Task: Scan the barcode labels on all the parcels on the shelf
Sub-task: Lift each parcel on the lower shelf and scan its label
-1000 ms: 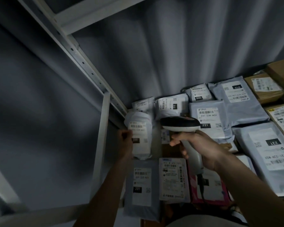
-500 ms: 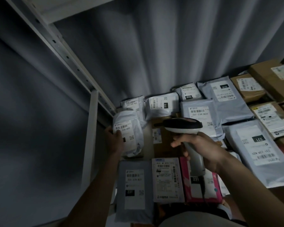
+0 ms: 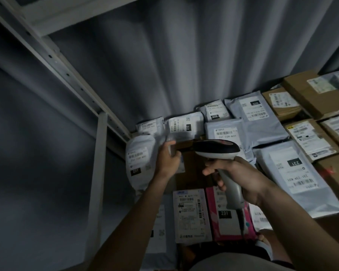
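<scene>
Dim, soft-focus view; wide-angle bending at the edges.

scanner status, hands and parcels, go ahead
Right hand grips barcode scanner. Left hand on small parcel beside white bagged parcel. Nothing blocking.

Right hand (image 3: 237, 177) fingers curled in grip; left hand (image 3: 167, 159) outstretched, fingers pinching

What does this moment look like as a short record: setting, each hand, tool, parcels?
setting: metal shelf, dim light
right hand: grips barcode scanner by its handle
left hand: reaches to a small item beside the white bagged parcel; grip unclear
parcels: grey mailers, brown boxes, pink parcel, labels up
</scene>
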